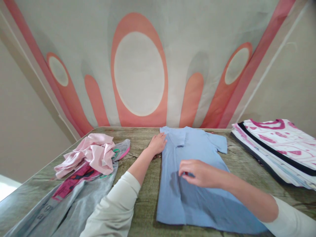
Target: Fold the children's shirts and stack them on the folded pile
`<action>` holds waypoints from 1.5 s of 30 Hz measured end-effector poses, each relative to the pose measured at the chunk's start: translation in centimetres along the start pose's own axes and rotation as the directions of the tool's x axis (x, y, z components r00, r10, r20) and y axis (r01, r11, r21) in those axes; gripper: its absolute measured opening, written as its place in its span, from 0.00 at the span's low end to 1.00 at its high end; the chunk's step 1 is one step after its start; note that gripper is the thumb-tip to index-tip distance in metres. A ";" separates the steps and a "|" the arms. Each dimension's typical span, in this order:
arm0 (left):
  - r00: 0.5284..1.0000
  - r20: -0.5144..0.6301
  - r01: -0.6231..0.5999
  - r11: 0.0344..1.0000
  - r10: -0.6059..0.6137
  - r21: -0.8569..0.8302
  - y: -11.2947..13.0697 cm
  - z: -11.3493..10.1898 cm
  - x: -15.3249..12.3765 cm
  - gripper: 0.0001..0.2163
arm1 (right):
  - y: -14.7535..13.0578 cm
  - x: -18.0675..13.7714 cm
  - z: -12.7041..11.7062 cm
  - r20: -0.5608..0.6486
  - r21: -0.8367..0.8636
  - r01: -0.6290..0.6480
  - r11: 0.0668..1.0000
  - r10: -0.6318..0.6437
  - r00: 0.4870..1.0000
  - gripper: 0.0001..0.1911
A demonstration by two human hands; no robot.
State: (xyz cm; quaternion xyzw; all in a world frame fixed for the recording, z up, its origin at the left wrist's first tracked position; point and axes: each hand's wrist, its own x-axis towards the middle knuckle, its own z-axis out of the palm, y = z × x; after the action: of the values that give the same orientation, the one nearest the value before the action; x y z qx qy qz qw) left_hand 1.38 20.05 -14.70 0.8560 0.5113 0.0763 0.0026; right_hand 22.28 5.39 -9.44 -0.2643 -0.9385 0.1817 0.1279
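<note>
Likely light, soft and limp, the pale-blue short-sleeved T-shirt [204,158] lies on the wood-grain tabletop [144,204] between a crumpled pink garment [96,148] and a folded clothing stack [278,151], 1 side turned inward. Its thin fabric should crease readily rather than break, so the unfolded shoulder [203,134] and the hem [247,228] below look like the 2 best pinching places. The left hand [158,144] rests unclenched at the folded shoulder edge, while the right hand [197,172] appears to hover, loosely curled, gripping nothing visible.
</note>
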 end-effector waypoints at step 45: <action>0.988 0.097 -0.123 0.992 0.120 0.027 2.8 -1.1 -8.9 0.23 | -0.4 0.2 2.6 -0.106 -0.018 0.144 0.989 -0.145 0.984 0.20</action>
State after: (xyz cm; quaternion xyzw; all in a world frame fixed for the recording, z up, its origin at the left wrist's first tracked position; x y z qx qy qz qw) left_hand -0.43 10.78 -14.54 0.8881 0.4588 0.0271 0.0084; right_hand 21.07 4.43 -11.61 -0.2057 -0.9479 0.1527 0.1896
